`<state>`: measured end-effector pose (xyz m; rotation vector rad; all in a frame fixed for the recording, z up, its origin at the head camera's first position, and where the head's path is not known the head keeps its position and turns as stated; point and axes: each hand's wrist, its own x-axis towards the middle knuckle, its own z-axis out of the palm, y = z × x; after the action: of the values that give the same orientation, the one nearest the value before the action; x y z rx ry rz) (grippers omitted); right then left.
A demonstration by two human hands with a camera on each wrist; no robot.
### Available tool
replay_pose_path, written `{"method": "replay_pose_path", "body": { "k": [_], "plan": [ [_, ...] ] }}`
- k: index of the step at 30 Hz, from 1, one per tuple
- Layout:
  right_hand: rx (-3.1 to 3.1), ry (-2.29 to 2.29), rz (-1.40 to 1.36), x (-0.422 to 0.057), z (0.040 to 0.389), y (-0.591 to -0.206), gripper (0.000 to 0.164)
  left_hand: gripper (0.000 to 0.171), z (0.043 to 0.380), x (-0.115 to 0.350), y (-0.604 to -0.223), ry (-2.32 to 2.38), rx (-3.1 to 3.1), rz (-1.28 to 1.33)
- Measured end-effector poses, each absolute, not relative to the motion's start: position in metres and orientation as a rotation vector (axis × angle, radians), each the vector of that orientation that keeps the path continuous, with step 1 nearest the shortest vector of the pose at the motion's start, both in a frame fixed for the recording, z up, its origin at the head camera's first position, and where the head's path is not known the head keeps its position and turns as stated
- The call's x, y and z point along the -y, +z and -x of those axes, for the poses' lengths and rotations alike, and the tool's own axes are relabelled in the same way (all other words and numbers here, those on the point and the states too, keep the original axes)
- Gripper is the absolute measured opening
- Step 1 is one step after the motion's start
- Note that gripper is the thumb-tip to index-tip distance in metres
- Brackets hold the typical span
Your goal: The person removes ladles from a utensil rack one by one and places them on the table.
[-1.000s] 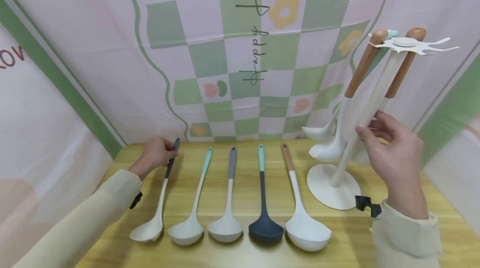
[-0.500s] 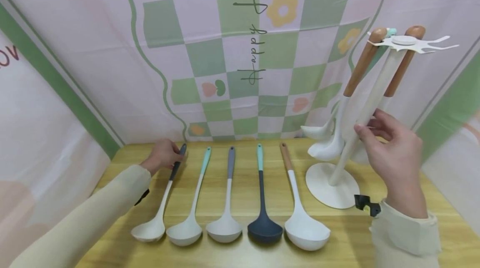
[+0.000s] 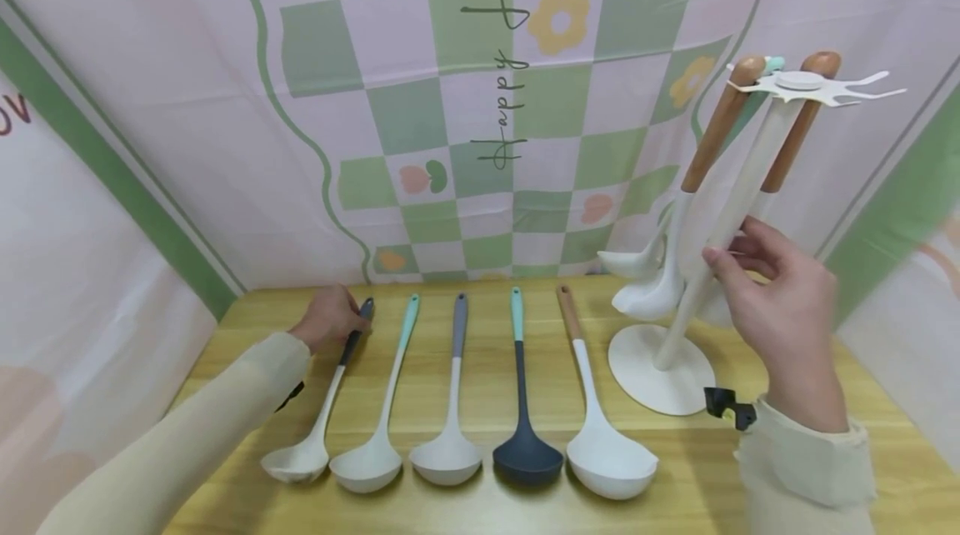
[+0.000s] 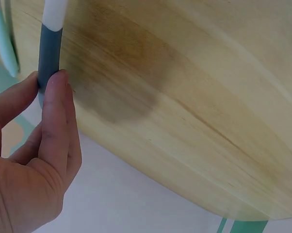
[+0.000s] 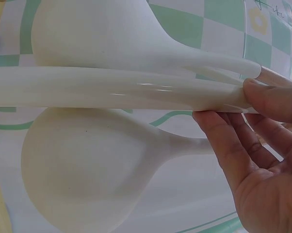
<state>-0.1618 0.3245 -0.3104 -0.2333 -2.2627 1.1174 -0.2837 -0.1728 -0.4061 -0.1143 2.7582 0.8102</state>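
My left hand point(image 3: 332, 319) pinches the dark handle of a white ladle point(image 3: 300, 458), the leftmost of a row on the table. In the left wrist view, thumb and fingers grip that dark handle point(image 4: 49, 53) just below its white shaft. My right hand point(image 3: 783, 302) holds the pole of a white utensil stand point(image 3: 686, 314) between thumb and fingers. Ladles with brown handles point(image 3: 716, 127) hang from the stand's top, and a mint-handled one hangs behind them. Seen from the right wrist, the pole point(image 5: 112, 88) passes between two white ladle bowls point(image 5: 88, 170).
Several more ladles lie side by side on the wooden table point(image 3: 420, 402): a mint-handled white one point(image 3: 371, 462), a grey-handled one point(image 3: 447, 460), a dark-bowled one point(image 3: 528, 456) and a brown-handled one point(image 3: 611, 464). A patterned cloth point(image 3: 405, 118) hangs right behind the table.
My left hand has shifted right and a little toward me, and the top of the dark handle has moved with it. My right hand stays on the stand's pole.
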Motion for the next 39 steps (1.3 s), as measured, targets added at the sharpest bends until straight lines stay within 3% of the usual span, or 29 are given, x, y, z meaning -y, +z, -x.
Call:
{"method": "replay_pose_path", "body": {
  "k": [17,27,39],
  "plan": [
    [2.23,1.111,0.207,-0.322,0.163,-0.31,0.044,0.02,0.287,0.172,-0.417,0.667,-2.817,0.027],
    [2.212,1.105,0.204,-0.32,0.163,-0.31,0.042,0.028,0.277,0.17,-0.412,0.632,-2.807,0.021],
    [2.31,1.024,0.31,-0.317,0.159,-0.306,0.049,0.024,0.272,0.169,-0.407,0.648,-2.789,0.043]
  ]
}}
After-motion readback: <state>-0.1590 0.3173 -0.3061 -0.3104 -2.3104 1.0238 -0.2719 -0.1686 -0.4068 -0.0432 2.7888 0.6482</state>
